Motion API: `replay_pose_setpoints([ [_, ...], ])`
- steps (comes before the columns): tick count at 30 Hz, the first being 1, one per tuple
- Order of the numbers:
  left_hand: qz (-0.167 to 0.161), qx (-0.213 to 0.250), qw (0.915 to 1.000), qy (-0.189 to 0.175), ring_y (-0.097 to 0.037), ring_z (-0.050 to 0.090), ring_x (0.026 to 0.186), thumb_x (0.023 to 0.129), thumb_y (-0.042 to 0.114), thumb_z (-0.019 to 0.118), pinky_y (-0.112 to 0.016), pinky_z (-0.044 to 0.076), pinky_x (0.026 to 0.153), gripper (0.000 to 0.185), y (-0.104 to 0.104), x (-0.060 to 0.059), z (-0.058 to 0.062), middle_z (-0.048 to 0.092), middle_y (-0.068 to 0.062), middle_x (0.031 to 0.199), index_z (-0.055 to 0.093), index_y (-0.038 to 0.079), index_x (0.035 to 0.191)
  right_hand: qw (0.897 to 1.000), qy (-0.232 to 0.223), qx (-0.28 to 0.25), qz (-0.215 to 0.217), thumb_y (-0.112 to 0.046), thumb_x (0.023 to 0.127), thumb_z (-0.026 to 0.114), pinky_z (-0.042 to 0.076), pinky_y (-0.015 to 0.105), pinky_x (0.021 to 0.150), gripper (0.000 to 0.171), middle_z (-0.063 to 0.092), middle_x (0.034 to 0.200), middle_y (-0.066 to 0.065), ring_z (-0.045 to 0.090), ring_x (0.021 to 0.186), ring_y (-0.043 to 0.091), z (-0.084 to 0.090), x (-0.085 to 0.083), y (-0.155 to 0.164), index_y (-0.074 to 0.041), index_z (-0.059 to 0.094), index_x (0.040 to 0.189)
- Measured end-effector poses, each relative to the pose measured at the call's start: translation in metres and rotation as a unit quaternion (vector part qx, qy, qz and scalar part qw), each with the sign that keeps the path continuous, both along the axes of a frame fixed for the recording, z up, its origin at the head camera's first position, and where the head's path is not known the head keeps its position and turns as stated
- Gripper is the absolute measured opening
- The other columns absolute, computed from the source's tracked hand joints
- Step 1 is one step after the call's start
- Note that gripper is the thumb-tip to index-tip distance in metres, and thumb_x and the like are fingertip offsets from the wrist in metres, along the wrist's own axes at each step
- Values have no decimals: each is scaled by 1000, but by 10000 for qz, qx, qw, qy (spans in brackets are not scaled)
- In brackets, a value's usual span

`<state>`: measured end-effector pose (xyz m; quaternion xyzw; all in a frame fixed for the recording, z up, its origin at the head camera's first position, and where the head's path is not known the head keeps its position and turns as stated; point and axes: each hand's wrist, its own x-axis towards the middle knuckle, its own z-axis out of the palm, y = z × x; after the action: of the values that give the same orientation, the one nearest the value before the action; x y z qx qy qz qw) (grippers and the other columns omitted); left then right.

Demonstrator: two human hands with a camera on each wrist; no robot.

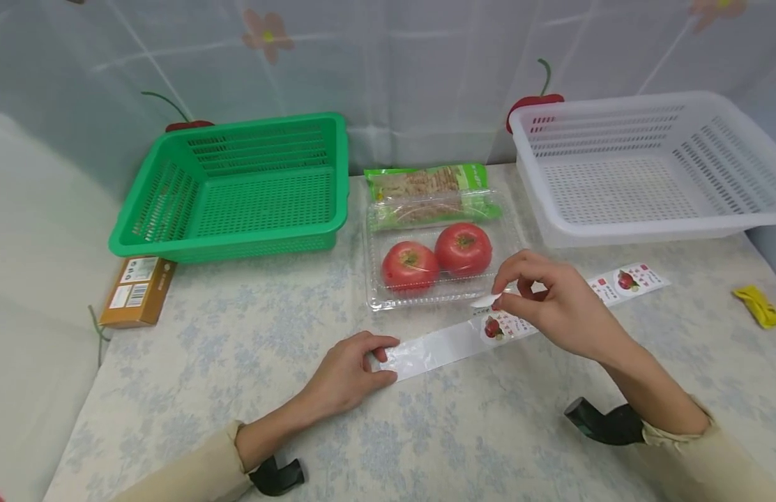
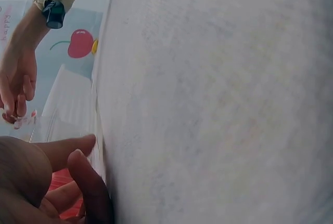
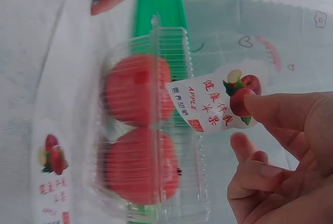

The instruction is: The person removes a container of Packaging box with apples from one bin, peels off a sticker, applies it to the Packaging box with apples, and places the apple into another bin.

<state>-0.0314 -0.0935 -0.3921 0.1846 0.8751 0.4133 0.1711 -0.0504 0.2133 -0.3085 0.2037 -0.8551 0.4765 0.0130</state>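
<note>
My right hand pinches a white apple sticker between thumb and finger. The sticker is printed with apples and red lettering, and it is raised above the table. Below it a sticker strip runs diagonally, bare toward the left with printed labels toward the right. At the strip's left end, my left hand rests on it with thumb and index finger spread apart. Just behind the strip stands a clear plastic box containing two red apples. In the right wrist view, the sticker's edge overlaps the box.
A green basket stands back left, with an orange-brown carton in front of it. Behind the apples lies a green-edged food packet. At back right is a white basket; a small yellow packet lies near the right edge.
</note>
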Motion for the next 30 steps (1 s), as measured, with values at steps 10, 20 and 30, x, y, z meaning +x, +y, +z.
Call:
replay_pose_setpoints([
  [10,497,863,9901,-993,-15,48,44,87,21,78,-29,44,40,40,-7,-8,-1,63,0,87,66,7,122,9984,-195,-41,-520,0,90,66,40,28,54,8,63,80,5,52,64,21,7,-42,-22,-6,69,94],
  [20,1649,2009,9607,-976,-24,61,88,91,24,74,-36,56,64,79,-8,-28,13,49,-11,132,27,15,154,9991,-376,45,-207,4,91,63,41,27,54,6,63,83,11,53,66,28,9,-84,-36,-1,65,93],
  [30,1412,2216,9648,-104,-28,43,132,94,32,67,-50,49,95,69,6,-54,25,28,-5,155,33,27,154,9985,-290,471,-58,9,89,59,43,29,58,11,64,85,12,54,68,24,1,-99,-43,0,65,92],
])
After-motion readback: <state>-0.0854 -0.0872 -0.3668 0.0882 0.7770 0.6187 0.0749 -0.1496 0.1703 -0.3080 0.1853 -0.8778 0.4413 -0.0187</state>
